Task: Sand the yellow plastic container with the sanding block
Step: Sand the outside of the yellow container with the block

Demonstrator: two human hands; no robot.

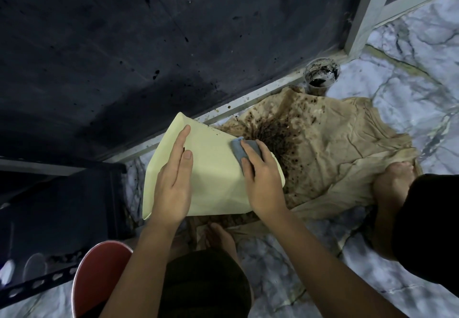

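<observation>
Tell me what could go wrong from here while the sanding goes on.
1. The left hand lies flat on the yellow container with straight fingers, not gripping, so the container may slide under the strokes.
2. The right hand holds the sanding block near the container's edge; it could slip off onto the stained cloth.
3. The cup of dark liquid beyond the cloth could get knocked over.

Left hand (171, 181) flat, fingers straight; right hand (260, 181) curled.
</observation>
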